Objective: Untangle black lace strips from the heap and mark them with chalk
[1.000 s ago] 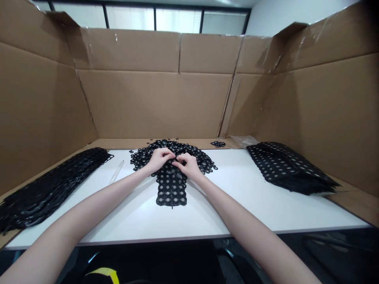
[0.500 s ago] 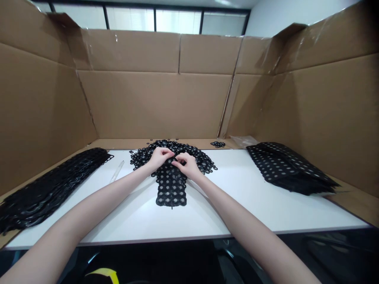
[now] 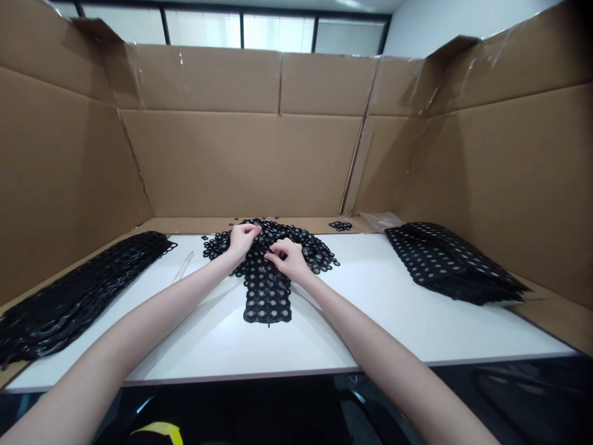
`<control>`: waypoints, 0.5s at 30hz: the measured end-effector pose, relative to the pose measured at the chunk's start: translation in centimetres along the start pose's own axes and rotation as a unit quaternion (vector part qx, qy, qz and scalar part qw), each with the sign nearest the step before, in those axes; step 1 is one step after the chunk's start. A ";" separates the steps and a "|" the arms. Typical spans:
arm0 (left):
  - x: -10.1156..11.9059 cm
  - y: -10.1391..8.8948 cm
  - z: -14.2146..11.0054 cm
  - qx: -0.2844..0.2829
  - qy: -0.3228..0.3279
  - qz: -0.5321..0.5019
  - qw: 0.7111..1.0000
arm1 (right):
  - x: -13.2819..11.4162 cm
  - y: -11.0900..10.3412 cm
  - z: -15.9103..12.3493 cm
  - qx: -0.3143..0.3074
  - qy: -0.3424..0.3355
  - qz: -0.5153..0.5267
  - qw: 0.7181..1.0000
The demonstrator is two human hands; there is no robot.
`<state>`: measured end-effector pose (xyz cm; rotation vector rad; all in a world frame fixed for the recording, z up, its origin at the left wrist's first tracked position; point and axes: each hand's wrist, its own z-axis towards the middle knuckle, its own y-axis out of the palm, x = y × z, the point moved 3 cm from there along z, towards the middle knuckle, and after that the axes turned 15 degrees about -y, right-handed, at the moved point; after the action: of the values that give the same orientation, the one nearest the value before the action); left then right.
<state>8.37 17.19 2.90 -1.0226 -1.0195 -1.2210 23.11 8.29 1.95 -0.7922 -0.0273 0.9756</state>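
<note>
A black sheet with rows of round holes (image 3: 267, 303) lies on the white table, its far end running up to a heap of small black rings (image 3: 315, 247). Over the left part of the heap is my left hand (image 3: 243, 241), thumb and fingertips pinched together. My right hand (image 3: 288, 258) hovers over the sheet's far part, its fingers curled and its thumb close to the index finger. Whatever either hand pinches is too small or too hidden to make out. The fingertips of the two hands are apart.
A stack of black perforated strips (image 3: 83, 290) lies at the left. Black dotted sheets (image 3: 449, 262) are piled at the right. A clear pen-like tube (image 3: 184, 266) rests on the white table (image 3: 384, 309). Cardboard walls (image 3: 241, 167) stand around; a few rings (image 3: 340, 226) lie at the back.
My left hand has moved up and left, away from my right hand. My right hand has shifted slightly left. The sheet and the heap look the same.
</note>
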 end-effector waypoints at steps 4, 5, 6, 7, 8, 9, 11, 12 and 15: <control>0.5 -1.9 2.0 0.046 -0.004 -0.019 0.999 | -0.4 0.2 -0.4 -0.016 -0.020 -0.010 1.000; 0.6 -2.4 2.4 0.056 0.001 -0.019 0.998 | -0.4 0.1 -0.5 -0.005 -0.009 -0.004 1.000; 0.6 -2.9 2.7 0.063 0.011 -0.010 0.998 | -0.3 0.0 -0.5 0.010 0.007 0.005 1.000; 0.6 -3.3 2.9 0.061 0.024 0.014 0.998 | -0.1 -0.1 -0.6 0.025 0.024 0.015 0.999; 0.4 -3.5 2.9 0.052 0.030 0.041 0.997 | 0.2 -0.2 -0.6 0.039 0.039 0.024 0.998; 0.2 -3.5 2.9 0.038 0.032 0.070 0.996 | 0.5 -0.3 -0.6 0.052 0.054 0.032 0.997; 0.0 -3.4 2.4 0.018 0.029 0.108 0.994 | 1.2 -0.6 -0.7 0.076 0.081 0.049 0.993; 0.0 -3.3 2.0 0.018 0.035 0.111 0.993 | 1.7 -0.7 -0.8 0.086 0.092 0.062 0.990; 1.2 -2.8 0.0 0.026 0.109 0.084 0.990 | 2.8 -0.9 -0.9 0.116 0.115 0.105 0.981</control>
<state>5.66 16.76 4.19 -0.8940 -0.7757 -1.1343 25.71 9.57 1.00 -0.6967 0.3712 1.0586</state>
